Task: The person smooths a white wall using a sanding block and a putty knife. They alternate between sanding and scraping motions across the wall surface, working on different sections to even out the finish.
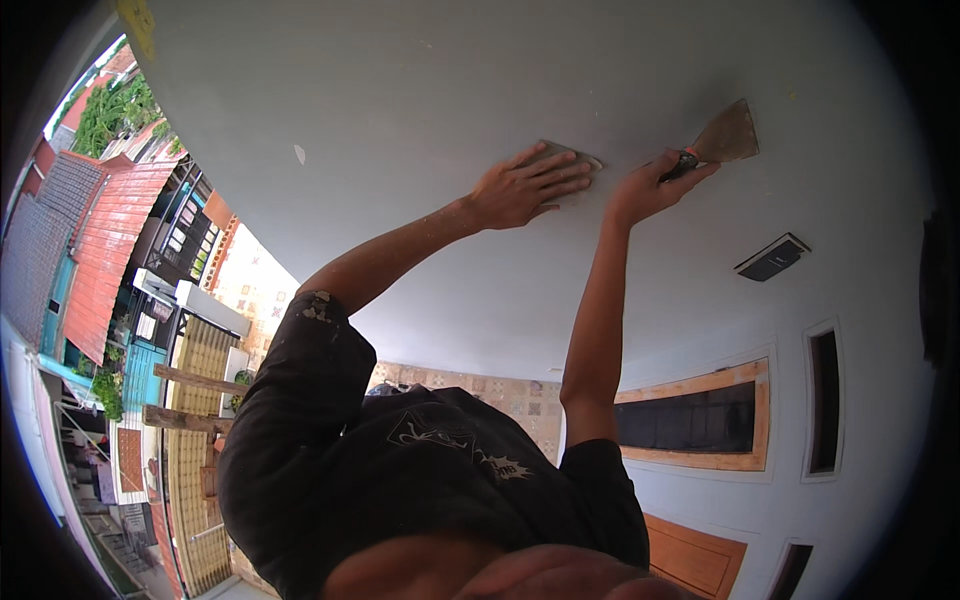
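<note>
Left hand (522, 188) flat over grey pad (591, 159); right hand (645, 190) grips scraper (730, 134).

I am wearing a black T-shirt (400, 505); its pale, jagged chest print (503, 468) is showing a short line of lettering, partly blurred.

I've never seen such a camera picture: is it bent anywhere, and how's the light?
Head view: distortion bows the left edge of the smooth pale-grey ceiling, corners black; head view: soft shadow beside the rust-brown, flat metal putty knife; head view: brightness washes out pale patterned floor tiles outdoors.
</note>
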Demonstrator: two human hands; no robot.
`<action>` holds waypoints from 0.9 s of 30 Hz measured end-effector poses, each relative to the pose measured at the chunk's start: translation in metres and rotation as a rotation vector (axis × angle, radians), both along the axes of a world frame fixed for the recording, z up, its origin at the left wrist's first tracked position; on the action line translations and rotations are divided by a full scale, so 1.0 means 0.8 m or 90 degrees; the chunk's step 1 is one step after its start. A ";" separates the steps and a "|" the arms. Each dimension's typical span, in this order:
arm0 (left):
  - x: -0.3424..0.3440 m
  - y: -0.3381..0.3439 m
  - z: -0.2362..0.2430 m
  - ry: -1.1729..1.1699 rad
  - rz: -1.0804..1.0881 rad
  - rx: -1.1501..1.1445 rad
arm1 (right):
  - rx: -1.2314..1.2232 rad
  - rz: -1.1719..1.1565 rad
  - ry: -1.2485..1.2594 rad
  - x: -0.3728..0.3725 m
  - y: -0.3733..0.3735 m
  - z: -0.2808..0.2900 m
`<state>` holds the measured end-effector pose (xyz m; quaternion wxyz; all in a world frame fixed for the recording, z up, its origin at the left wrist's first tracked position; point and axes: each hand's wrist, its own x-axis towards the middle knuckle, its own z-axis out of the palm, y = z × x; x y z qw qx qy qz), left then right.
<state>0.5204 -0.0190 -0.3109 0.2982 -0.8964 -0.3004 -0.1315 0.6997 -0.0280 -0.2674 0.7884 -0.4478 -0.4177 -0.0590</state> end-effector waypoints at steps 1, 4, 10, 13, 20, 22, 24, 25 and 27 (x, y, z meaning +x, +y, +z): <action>-0.010 -0.009 -0.018 -0.013 -0.044 -0.103 | 0.026 0.003 -0.045 -0.008 -0.007 -0.004; -0.041 -0.031 -0.056 -0.259 -0.139 -0.162 | -0.013 0.115 -0.081 -0.037 -0.031 -0.010; -0.086 -0.080 -0.061 -0.884 -0.054 -0.466 | -0.066 0.462 -0.145 -0.121 -0.068 -0.008; -0.097 -0.100 -0.048 -1.099 -0.073 -0.479 | -0.110 0.644 -0.124 -0.166 -0.073 -0.013; -0.122 -0.134 -0.020 -1.232 -0.150 -0.480 | -0.141 0.554 -0.202 -0.224 -0.085 -0.037; -0.131 -0.140 -0.014 -1.193 -0.167 -0.471 | -0.198 0.603 -0.188 -0.226 -0.089 -0.042; -0.139 -0.142 -0.010 -1.168 -0.167 -0.460 | -0.264 0.608 -0.182 -0.224 -0.092 -0.045; -0.143 -0.143 -0.008 -1.151 -0.164 -0.459 | -0.298 0.591 -0.184 -0.222 -0.093 -0.046; -0.152 -0.142 -0.004 -1.099 -0.133 -0.479 | -0.326 0.567 -0.196 -0.217 -0.095 -0.047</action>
